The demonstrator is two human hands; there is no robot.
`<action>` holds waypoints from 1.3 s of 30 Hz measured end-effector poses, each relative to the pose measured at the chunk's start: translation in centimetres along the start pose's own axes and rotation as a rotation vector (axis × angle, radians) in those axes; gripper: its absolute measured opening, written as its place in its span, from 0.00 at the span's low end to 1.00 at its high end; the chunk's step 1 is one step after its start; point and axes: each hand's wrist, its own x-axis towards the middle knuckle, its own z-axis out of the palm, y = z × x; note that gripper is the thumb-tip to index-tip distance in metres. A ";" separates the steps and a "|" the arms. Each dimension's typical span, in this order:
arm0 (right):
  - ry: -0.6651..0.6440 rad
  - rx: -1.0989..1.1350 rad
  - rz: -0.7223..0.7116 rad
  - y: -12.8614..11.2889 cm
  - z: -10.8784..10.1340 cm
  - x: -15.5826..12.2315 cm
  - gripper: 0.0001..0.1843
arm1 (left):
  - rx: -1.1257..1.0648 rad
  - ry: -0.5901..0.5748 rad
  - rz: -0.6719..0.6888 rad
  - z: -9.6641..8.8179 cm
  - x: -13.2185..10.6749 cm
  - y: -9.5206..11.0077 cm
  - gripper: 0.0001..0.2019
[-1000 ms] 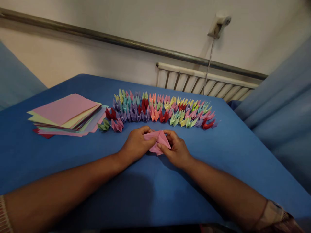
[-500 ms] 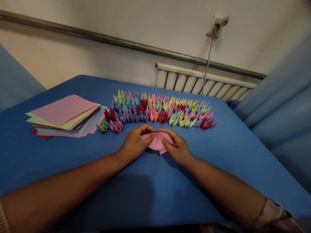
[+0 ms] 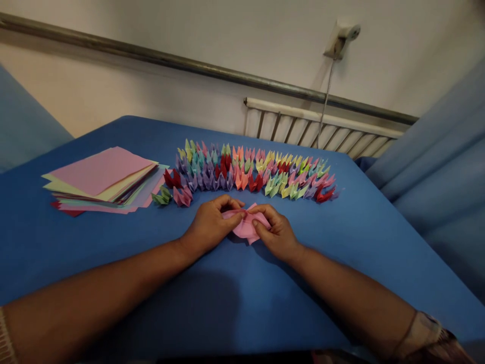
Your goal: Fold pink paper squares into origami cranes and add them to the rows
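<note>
A partly folded sheet of pink origami paper (image 3: 247, 230) is held between my two hands, just above the blue table. My left hand (image 3: 212, 220) pinches its left side, thumb on the near face and fingers behind. On the other side, my right hand (image 3: 278, 230) grips it in the same way, with the thumb near the middle crease. One corner of the paper points toward me and another sticks up between the fingertips. Behind the hands stand rows of small folded paper cranes (image 3: 242, 177) in many colours.
To the left lies a stack of coloured paper sheets (image 3: 102, 174), pink on top. The blue table (image 3: 212, 313) reaches back toward a white radiator (image 3: 288, 119) and a metal rail (image 3: 189, 65). A blue curtain (image 3: 443, 151) hangs at the right.
My fingertips have pressed the paper's far edge inward, and a pink corner now shows above them. The paper looks narrower between my hands. The cranes and the stack stay in place.
</note>
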 end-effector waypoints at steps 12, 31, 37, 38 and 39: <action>0.065 0.168 0.085 0.3 0.0 0.6 0.09 | -0.038 -0.069 0.062 -0.2 0.2 -0.4 0.04; -0.010 0.119 0.016 -0.1 -0.7 0.2 0.05 | -0.338 -0.165 -0.217 -0.1 0.6 -0.5 0.14; -0.011 0.237 0.049 0.2 -0.4 0.2 0.15 | -0.068 -0.105 -0.039 -0.4 0.3 -0.1 0.12; 0.006 0.265 0.068 0.3 -0.3 0.2 0.16 | -0.030 -0.110 0.003 -0.4 0.1 0.0 0.11; 0.019 0.276 0.093 0.4 -0.1 0.2 0.17 | 0.002 -0.122 0.044 -0.4 -0.1 0.1 0.11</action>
